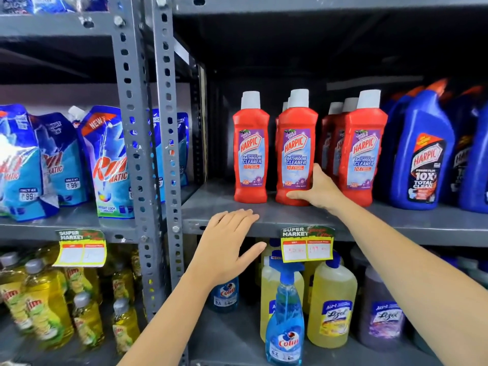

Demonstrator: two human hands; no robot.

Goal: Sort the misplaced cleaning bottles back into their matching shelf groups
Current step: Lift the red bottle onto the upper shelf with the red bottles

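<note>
Red Harpic bathroom cleaner bottles with white caps stand upright in rows on the grey middle shelf (pixel 224 207). My right hand (pixel 317 190) grips the lower right side of the middle front red bottle (pixel 295 143), thumb across its base. A single red bottle (pixel 250 149) stands to its left, and another red row (pixel 363 151) to its right. My left hand (pixel 227 247) is flat and open, fingers resting on the shelf's front edge, holding nothing. Blue Harpic toilet cleaner bottles (pixel 422 151) fill the shelf's right end.
Blue Rin Matic pouches (pixel 105 165) fill the left bay beyond the perforated grey uprights (pixel 148 154). Below are yellow Vim bottles (pixel 45 299), blue Colin spray bottles (pixel 285 320), yellow Lizol jugs (pixel 332 305) and a purple Lizol jug (pixel 383 315). Price tags (pixel 307 244) hang off the shelf edge.
</note>
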